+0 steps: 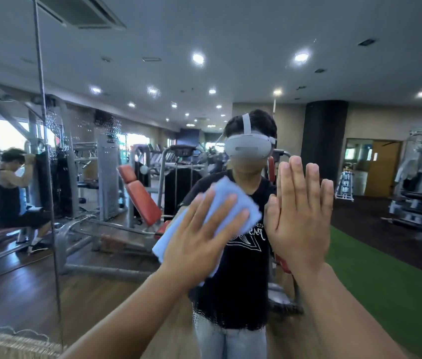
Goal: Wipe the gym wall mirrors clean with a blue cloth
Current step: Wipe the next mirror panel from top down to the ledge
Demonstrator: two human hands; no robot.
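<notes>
As seen from the head camera, filled almost edge to edge by the wall mirror [152, 35], split by a vertical seam [46, 177] toward the left; reflected in the glass, a gym floor with a green turf strip [386, 286] at lower right, grey weight machines, an orange bench [142, 200] left of centre; in the left panel, a reflected person [10, 190] in a black vest seated at a machine; at centre, the wearer's reflection [241, 268] in a black T-shirt, with a grey headset [248, 149]; over that reflection, both hands raised side by side, apart, neither curled; right hand [300, 213] open-palmed toward the glass, fingers straight and close together, contact with it impossible to tell; left hand [199, 237] just beside it, fingers spread and straight, pressing the blue cloth [233, 200] flat against the mirror; cloth folded, blurred, sticking out beyond the fingertips and past the lower left of the palm; fine water droplets [106, 130] speckling the glass right of the seam.
</notes>
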